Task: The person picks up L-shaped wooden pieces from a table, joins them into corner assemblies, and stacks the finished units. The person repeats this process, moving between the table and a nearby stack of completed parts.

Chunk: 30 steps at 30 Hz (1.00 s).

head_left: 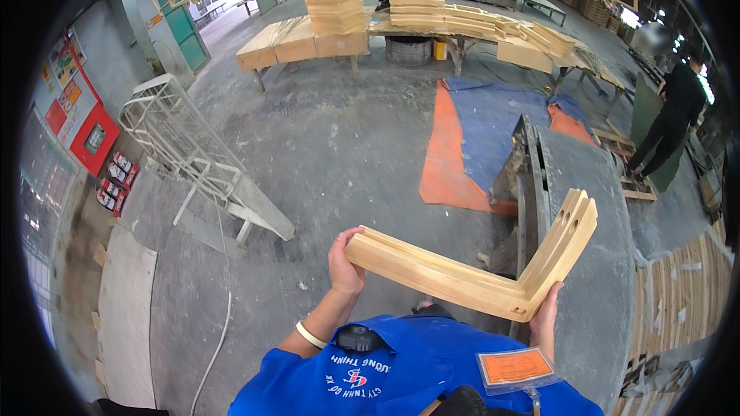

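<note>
From up here I see a grey concrete workshop floor, and on it, well ahead of me, a long row of low wooden benches stacked with pale boards and frame parts, presumably kept at bench height so the seated people behind them can reach. Nearer, an orange and blue tarpaulin lies flat on the floor, just beside a grey machine table that curves past my right side. To my left a white metal rack lies tipped over on the floor. A person in dark clothes stands at the far right. What I hold is an L-shaped wooden frame corner, two or three matching pale pieces stacked together, raised in front of my chest over the edge of the machine table; I judge it is lifted level like this so the layers and the joint can be looked over. My left hand closes on the end of the long arm, thumb on top, fingers wrapped behind, wrist bent up, a white band on it. My right hand comes from below, palm cupped under the corner joint and bearing its weight, while the short arm with its dowel holes slants up and away.
</note>
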Each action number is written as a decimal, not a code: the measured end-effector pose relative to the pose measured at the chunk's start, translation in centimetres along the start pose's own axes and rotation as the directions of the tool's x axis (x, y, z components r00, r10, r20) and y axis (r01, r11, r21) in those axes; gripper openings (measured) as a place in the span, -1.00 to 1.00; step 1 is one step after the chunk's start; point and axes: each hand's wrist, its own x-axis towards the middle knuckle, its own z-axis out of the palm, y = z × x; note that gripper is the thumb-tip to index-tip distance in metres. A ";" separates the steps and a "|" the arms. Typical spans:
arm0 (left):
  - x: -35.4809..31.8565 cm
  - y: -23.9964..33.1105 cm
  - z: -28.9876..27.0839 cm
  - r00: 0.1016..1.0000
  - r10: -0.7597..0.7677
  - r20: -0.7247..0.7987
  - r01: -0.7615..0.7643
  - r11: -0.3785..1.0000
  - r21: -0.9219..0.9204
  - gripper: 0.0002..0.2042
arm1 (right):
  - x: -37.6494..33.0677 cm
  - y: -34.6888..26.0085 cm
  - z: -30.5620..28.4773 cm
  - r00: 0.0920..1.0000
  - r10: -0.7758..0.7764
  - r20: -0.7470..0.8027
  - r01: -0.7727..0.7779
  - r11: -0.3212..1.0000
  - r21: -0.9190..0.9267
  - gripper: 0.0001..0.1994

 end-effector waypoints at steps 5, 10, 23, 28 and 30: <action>11.3 0.9 1.5 0.996 0.067 -0.061 -0.074 0.991 -0.111 -0.60 | 11.2 1.1 8.6 0.997 -0.003 0.077 -0.001 0.999 0.048 -0.31; 22.8 3.9 2.5 0.947 0.221 -0.234 -0.250 0.963 -0.098 -0.62 | 24.7 1.6 21.0 0.959 0.001 0.285 -0.007 1.000 0.021 -0.35; 48.3 10.1 -5.4 0.690 0.267 -0.673 -0.515 0.834 -0.198 -0.51 | 46.3 8.5 57.1 0.750 0.101 0.653 -0.030 0.992 -0.119 -0.43; 63.7 13.3 -6.7 0.795 0.233 -0.560 -0.312 0.949 -0.049 -0.50 | 54.5 10.0 68.2 0.789 0.120 0.603 -0.035 0.988 -0.152 -0.40; 69.5 14.1 -6.2 0.857 0.238 -0.458 -0.237 0.970 0.061 -0.50 | 58.0 10.2 70.3 0.837 0.039 0.546 0.067 0.983 -0.173 -0.40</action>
